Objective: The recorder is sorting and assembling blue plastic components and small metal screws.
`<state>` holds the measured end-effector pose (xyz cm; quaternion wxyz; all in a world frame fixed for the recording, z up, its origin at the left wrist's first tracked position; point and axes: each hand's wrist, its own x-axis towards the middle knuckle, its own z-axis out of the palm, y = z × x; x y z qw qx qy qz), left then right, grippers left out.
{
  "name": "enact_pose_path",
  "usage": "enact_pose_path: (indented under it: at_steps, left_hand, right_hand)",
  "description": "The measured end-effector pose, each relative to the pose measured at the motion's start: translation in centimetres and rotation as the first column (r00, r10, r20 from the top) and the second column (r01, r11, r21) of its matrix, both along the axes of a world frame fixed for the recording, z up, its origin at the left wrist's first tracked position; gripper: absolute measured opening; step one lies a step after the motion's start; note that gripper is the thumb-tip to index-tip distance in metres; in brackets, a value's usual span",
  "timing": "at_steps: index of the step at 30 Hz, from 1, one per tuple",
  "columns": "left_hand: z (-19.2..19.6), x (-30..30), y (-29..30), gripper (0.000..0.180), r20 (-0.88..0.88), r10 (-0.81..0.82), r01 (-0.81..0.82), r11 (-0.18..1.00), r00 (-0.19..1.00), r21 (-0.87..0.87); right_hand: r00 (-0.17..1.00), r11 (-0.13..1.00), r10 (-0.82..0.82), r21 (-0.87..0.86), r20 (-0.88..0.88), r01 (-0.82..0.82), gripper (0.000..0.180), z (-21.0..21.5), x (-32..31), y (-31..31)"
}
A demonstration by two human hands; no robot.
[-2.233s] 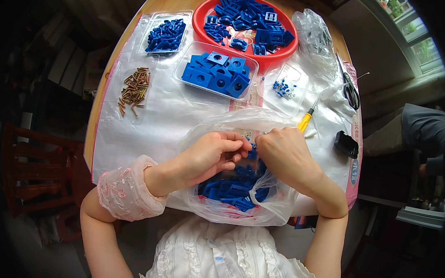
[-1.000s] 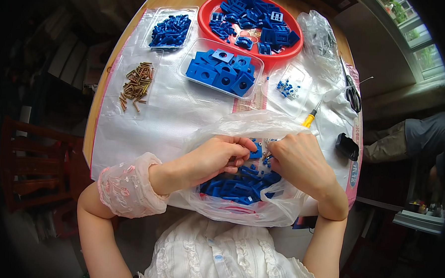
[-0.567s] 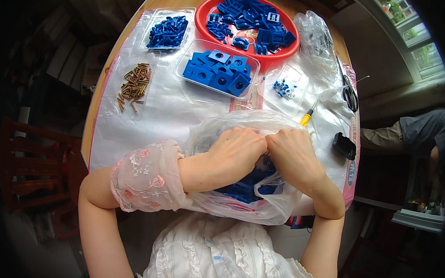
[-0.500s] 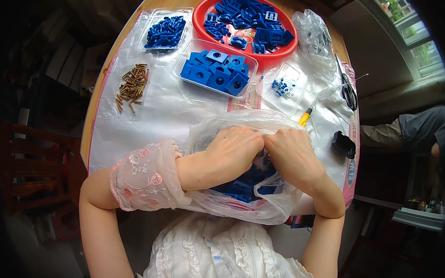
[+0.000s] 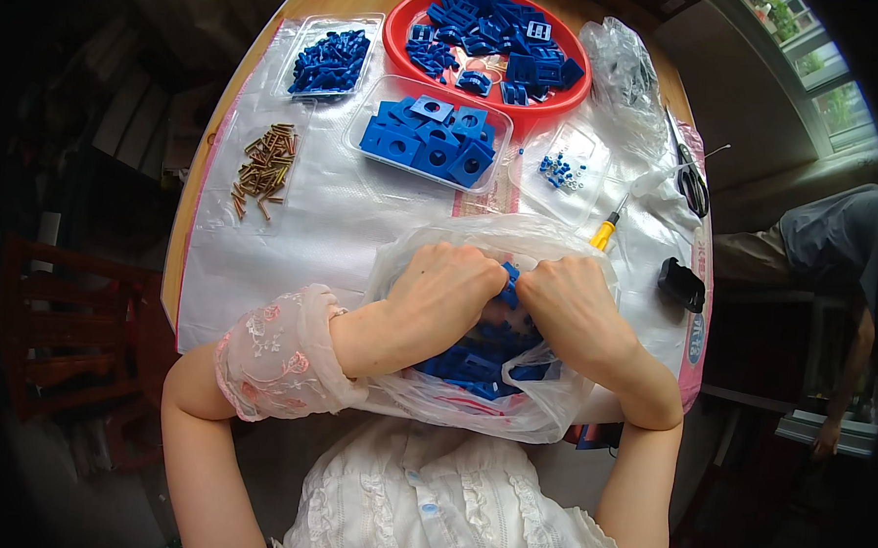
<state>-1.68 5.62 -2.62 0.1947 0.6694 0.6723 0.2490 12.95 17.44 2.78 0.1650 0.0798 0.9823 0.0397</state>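
Observation:
Both my hands are pressed together over a clear plastic bag [image 5: 540, 420] full of blue plastic parts at the table's near edge. My left hand [image 5: 443, 289] and my right hand [image 5: 575, 300] are closed around one small blue plastic piece [image 5: 509, 282] held between them above the bag. More blue pieces [image 5: 479, 364] lie inside the bag under my hands. My left wrist wears a sheer lace cuff.
A red bowl [image 5: 411, 13] of blue parts stands at the far edge. A clear tray [image 5: 362, 119] holds square blue plates; another tray [image 5: 329, 62] holds small blue parts. Brass screws [image 5: 265, 167], a yellow-handled screwdriver [image 5: 605, 232], scissors [image 5: 693, 187], a black object [image 5: 681, 285]. A person stands at right.
My hands have closed tighter together over the bag, and my left forearm has swung in across its left side. The trays and bowl have not moved.

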Motion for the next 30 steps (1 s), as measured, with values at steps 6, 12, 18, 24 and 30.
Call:
enact_pose_path:
  at_steps: [6,12,18,24,30]
  left_hand:
    - [1.6,-1.9,-1.0,0.027,0.658,0.122,0.048,0.971,0.743,-0.234]
    - [1.7,-3.0,-1.9,0.038,0.858,0.472,0.352,0.782,0.204,-0.514]
    - [1.6,-0.9,-1.0,0.043,0.836,0.548,0.351,0.785,-0.012,-0.51]
    - [0.1,-0.6,-0.5,0.038,0.825,0.55,0.313,0.812,-0.13,-0.492]
    - [2.5,-1.7,-1.7,0.028,0.889,0.437,0.385,0.804,0.136,-0.454]
  right_hand:
    - [0.999,0.998,0.036,-0.054,-0.041,-0.038,0.005,0.0,0.2,0.6]
    - [0.989,0.993,-0.007,-0.118,-0.144,-0.01,0.016,1.8,0.6,1.0]
    - [0.943,0.949,-0.081,-0.315,-0.323,-0.027,0.017,2.0,-0.1,-0.2]
    - [0.93,0.943,-0.068,-0.328,-0.361,-0.059,0.014,2.8,0.3,-0.1]
    - [0.984,0.994,-0.063,-0.094,-0.164,0.048,0.011,2.5,1.1,0.7]
